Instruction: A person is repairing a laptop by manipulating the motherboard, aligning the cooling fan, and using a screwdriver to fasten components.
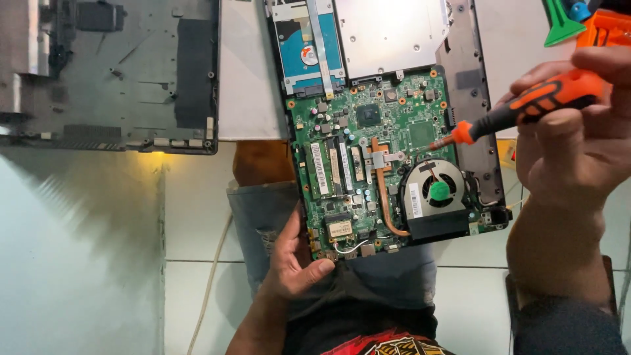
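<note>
One open laptop (pixel 394 125), middle of frame, green board showing. One round fan (pixel 434 189) with green middle, lower right of board. One blue-and-silver drive (pixel 309 49) at top middle. One dark cover (pixel 118 72), upper left. One green plastic tool (pixel 560 26), upper right corner.

Left hand (pixel 292 263) grips laptop's bottom edge, thumb curled over rim. Right hand (pixel 578 131) closed around one orange-and-black screwdriver (pixel 526 108), tip touching board just above fan.

Laptop rests across lap in jeans. Pale tiled floor (pixel 85 263) below.
</note>
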